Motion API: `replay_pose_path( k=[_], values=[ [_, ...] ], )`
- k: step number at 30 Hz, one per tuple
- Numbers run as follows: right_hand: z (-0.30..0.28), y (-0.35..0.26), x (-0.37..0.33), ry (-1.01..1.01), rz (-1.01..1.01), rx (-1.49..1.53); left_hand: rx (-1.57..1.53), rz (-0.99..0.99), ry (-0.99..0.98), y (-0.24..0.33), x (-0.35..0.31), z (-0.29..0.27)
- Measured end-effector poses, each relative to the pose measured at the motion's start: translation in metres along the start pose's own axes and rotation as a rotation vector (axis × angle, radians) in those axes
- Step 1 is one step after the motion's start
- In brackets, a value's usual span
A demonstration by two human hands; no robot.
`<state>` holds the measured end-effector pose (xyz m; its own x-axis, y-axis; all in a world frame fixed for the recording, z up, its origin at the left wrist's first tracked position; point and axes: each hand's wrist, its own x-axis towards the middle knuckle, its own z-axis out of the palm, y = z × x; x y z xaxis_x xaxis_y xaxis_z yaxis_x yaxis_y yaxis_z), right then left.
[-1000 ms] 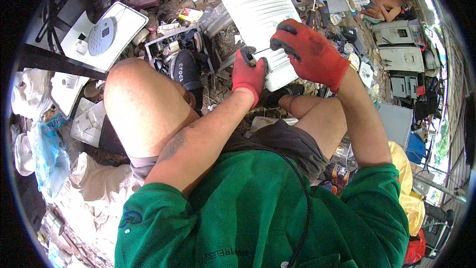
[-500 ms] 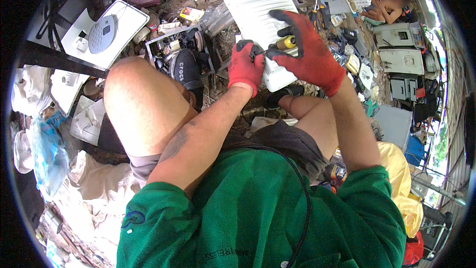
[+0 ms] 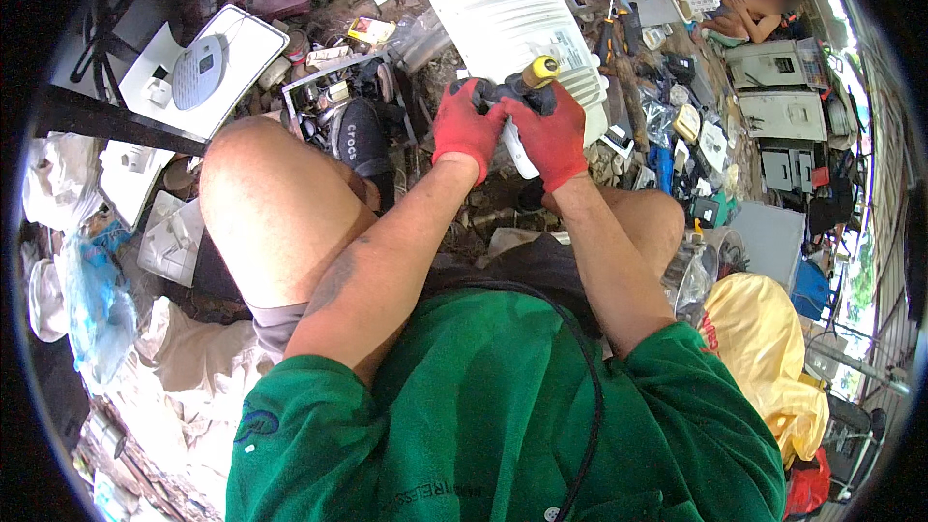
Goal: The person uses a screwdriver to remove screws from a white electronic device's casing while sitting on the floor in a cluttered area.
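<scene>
Yellow-ended tool is poking up from the right hand, over the lower part of a white ribbed panel, and those right fingers are clamping around it! The left hand is curling close alongside, touching its partner; whether its fingers are pinching anything, I cannot tell. Handling, by my judgement: the tool is looking light and stiff, perhaps slick, its thick yellow end offering the surest hold. The panel is seeming light, rigid, maybe brittle, its edges inviting a grip. Counting up: one tool, one panel, two red-gloved hands working, one metal-framed box lying to the left.
</scene>
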<state>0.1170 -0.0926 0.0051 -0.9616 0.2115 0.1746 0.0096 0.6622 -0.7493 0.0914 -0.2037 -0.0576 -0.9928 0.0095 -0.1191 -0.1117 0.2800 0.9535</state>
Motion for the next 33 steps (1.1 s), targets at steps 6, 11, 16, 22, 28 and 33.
replay_pose_path(
  k=[6,11,16,22,28,33],
  values=[
    [0.000,-0.006,-0.007,0.040,0.071,0.134,-0.230,-0.029,0.161,0.001,-0.011,0.004],
    [-0.010,0.012,-0.007,0.001,0.005,0.005,-0.456,-0.212,0.027,0.018,-0.025,0.002],
    [-0.012,-0.012,-0.008,-0.034,-0.120,0.011,-0.423,-0.198,0.074,0.001,-0.019,0.007],
    [-0.014,-0.012,-0.011,-0.012,-0.061,0.070,-0.258,-0.200,0.076,-0.001,-0.019,0.005],
    [-0.011,-0.005,-0.009,-0.023,-0.097,0.073,-0.191,-0.161,0.080,-0.002,-0.018,0.002],
    [-0.011,0.001,-0.011,-0.006,-0.130,0.053,-0.117,-0.214,0.055,0.002,-0.021,0.003]
  ],
)
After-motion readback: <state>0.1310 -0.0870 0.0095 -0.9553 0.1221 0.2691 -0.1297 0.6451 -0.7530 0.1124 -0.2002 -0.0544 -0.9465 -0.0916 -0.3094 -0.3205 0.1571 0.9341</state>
